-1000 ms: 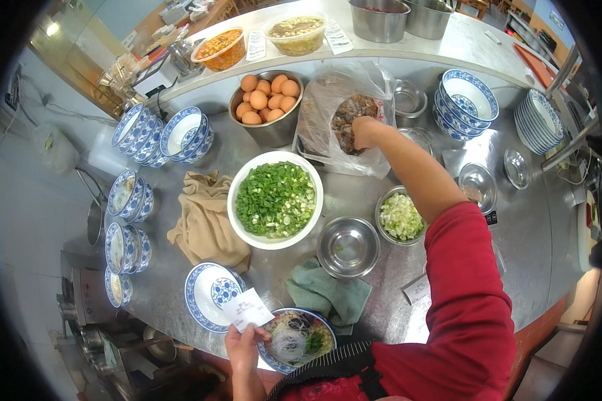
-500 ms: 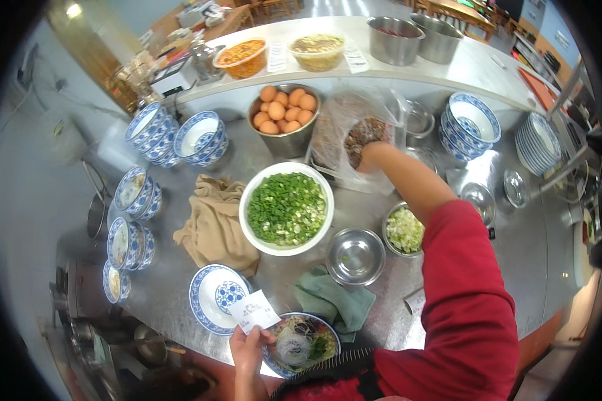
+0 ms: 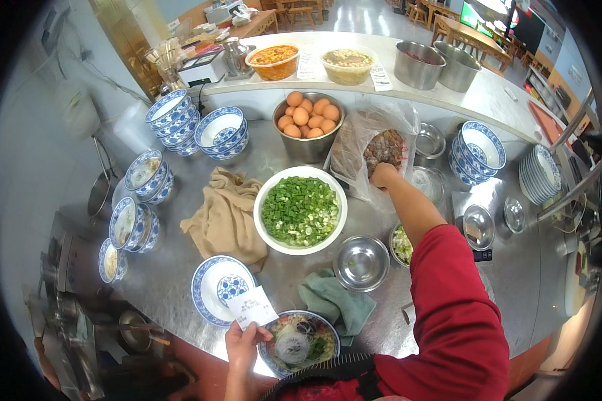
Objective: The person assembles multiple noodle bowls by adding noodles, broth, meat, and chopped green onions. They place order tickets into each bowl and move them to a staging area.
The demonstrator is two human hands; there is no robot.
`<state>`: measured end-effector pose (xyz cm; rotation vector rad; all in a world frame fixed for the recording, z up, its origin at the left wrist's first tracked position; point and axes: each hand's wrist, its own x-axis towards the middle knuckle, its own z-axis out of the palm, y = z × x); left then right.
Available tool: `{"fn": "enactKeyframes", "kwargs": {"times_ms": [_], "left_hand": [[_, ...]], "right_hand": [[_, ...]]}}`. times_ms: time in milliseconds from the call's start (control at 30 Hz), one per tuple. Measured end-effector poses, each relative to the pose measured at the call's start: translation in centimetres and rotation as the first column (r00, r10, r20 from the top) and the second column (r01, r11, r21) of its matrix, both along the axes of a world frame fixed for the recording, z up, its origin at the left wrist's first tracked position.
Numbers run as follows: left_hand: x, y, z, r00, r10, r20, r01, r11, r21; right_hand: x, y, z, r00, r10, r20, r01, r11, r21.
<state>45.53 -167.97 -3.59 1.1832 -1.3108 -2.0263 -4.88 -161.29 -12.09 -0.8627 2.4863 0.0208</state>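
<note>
My left hand pinches a white paper slip by its lower edge. The slip overlaps a blue-and-white plate and a patterned bowl holding pale noodles and greens. Across the counter, my right hand is at the mouth of a clear plastic bag, against dark brown pieces of food. Its fingers are curled and partly hidden, so what they hold cannot be made out. A white bowl of chopped green onions stands left of that arm.
Brown eggs fill a metal pot behind the onions. Stacked patterned bowls line the left; more bowls and plates stand right. A tan cloth, green cloth and metal bowl lie nearer me.
The view has shifted, so the counter things appear further right. My right hand has drawn back slightly toward the bag's near edge. My left hand still holds the paper slip.
</note>
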Motion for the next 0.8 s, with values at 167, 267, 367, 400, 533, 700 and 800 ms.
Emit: {"fn": "enactKeyframes", "kwargs": {"times_ms": [167,267,367,400,533,700,800], "left_hand": [[1.3,-0.3,-0.4,1.0,-0.008,0.007,0.008,1.0,-0.024],[1.2,-1.1,-0.8,1.0,0.024,-0.008,-0.024,0.999,-0.043],[0.9,-1.5,-1.1,0.999,0.009,-0.039,-0.011,0.998,-0.054],[0.8,-1.4,-1.1,1.0,0.011,-0.025,-0.012,0.999,-0.046],[1.7,-0.4,-0.7,1.0,-0.002,0.011,0.002,1.0,-0.021],[2.6,0.4,-0.4,1.0,-0.011,0.013,0.011,0.999,-0.033],[3.4,1.1,-0.1,1.0,-0.008,0.011,0.009,0.999,-0.034]], "right_hand": [[0.1,0.6,-0.1,0.962,0.116,-0.246,-0.101,0.992,0.074],[-0.7,0.6,1.7,0.898,0.089,-0.43,-0.112,0.993,-0.028],[-2.1,0.5,4.9,0.916,0.057,-0.398,-0.085,0.995,-0.054],[-2.3,0.7,5.7,0.939,0.012,-0.344,-0.04,0.996,-0.075],[-2.2,2.2,7.2,0.856,-0.382,0.349,0.507,0.754,-0.418],[-1.4,4.2,7.5,0.575,-0.219,0.788,0.792,0.392,-0.469],[-0.7,5.5,9.0,0.511,-0.086,0.855,0.819,0.352,-0.453]]}}
